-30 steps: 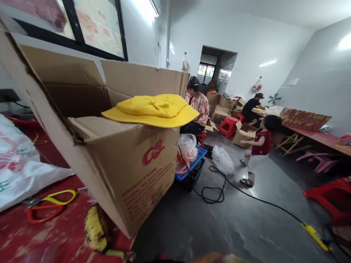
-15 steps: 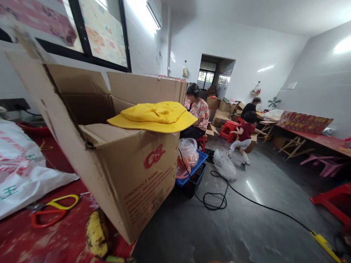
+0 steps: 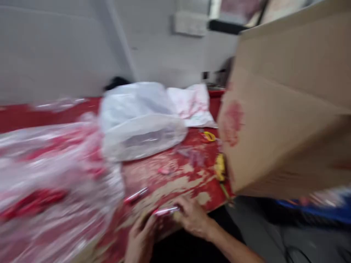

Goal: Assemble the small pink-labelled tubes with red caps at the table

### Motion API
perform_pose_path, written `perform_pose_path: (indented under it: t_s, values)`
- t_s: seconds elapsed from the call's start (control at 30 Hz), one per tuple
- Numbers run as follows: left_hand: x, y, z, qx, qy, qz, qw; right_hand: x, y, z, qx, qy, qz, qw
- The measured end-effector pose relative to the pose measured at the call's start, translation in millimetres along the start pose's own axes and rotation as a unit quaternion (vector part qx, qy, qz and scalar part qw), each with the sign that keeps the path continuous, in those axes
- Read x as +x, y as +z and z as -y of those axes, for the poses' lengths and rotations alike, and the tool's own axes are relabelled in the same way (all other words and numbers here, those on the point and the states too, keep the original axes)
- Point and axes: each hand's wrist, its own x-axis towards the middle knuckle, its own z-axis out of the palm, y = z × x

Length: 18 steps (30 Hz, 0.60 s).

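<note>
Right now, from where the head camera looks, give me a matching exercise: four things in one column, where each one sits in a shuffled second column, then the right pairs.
Things:
1. cardboard box
2. white plastic bag
3. clear plastic bag with red inside
4. right hand

Places:
A. at the near edge of the worn red table, beside a thin pinkish stick
B. filling the left of the view
C. filling the right of the view
D. mid-table, in front of a white printed sack

Pairs: 1-C, 2-D, 3-B, 4-A

Motion blur leaves the thin red-and-clear pieces [image 3: 166, 210] too smeared to identify.
</note>
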Motion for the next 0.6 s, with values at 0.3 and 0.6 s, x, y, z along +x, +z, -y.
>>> perform_pose_path:
  t_s: [0.3,0.6]
  values:
    - [-7,-40.4,0,-0.139,0.03,-0.037,0.989,33,31,-8,-0.033,-0.124,0.078,0.989]
    - [8,-45.2,-5,-0.089,0.065,-0.065,0.992,51,36,0,-0.031,-0.17,0.062,0.983]
